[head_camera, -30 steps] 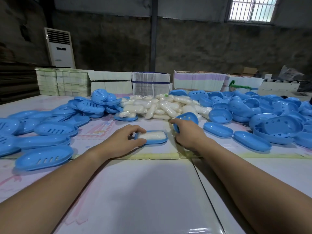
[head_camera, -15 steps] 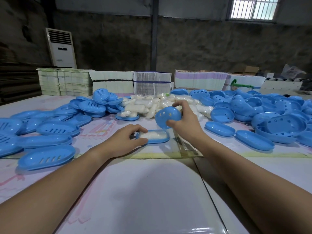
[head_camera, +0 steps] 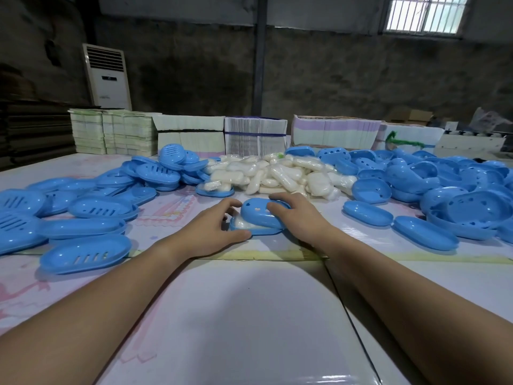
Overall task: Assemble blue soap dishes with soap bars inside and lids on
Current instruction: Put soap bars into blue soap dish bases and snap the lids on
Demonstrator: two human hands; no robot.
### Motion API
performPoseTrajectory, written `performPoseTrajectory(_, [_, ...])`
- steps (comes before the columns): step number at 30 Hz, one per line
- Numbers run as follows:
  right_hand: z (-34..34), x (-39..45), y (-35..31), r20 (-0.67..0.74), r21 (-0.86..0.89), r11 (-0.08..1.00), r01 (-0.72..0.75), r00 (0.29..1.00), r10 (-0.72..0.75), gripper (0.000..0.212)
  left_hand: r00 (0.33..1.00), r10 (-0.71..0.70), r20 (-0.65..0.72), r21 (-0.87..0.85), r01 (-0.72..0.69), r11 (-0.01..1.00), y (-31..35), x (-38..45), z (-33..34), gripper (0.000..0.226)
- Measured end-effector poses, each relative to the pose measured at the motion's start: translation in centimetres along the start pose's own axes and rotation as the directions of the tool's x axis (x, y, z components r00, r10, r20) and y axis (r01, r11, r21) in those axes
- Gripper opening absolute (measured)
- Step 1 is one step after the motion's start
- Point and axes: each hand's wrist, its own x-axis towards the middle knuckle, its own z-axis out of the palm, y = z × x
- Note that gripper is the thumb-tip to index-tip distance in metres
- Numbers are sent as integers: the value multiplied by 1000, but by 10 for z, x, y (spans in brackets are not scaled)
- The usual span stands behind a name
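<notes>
Hands: the left hand [head_camera: 211, 229] pinches the left end of the soap dish [head_camera: 256, 230], thumb at its near rim and fingers above; the right hand [head_camera: 298, 218] presses its fingers on the right end of the lid [head_camera: 261, 213].
Soap dish: mid-worktop between the hands, a wrapped soap bar [head_camera: 244, 223] lying inside.
Lid: tilted over the dish, left end raised so the soap shows beneath; small cut-out holes on top.
Left of the hands: slotted blue dish bases [head_camera: 86, 252] spread and stacked, the nearest just beside the left forearm.
Right of the hands: a heap of blue lids [head_camera: 472, 207], two lying apart from it near the right wrist.
Behind the hands: a pile of wrapped soap bars [head_camera: 274, 173], one bar resting in a spare base [head_camera: 215, 191] at its left edge.
Far edge: bundles of flat cartons [head_camera: 255, 136] stood in a row.
Worktop [head_camera: 249, 315]: glossy pale sheets, pink print at left, a yellow strip across the seam.
Room: dark rough wall, a floor-standing air conditioner [head_camera: 108, 76] at left, a barred window [head_camera: 422, 13] at upper right.
</notes>
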Motion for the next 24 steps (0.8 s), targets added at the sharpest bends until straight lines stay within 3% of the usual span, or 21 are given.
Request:
performPoseTrajectory(6, [2,-6,-2,182,-221,962,160,976,-121,68,998,-8,58,3,7,1000,0,0,-1,80])
performPoseTrajectory(12, [-5,-5,2,189,-110,981,158,973,-136,66,999,-6,39,-68,8,998,0,-1,-2,77])
performPoseTrajectory(24, [-9,-8,1,244,221,974,55,963,-110,65,996,-47,-79,-513,0,858,12,-3,-5,57])
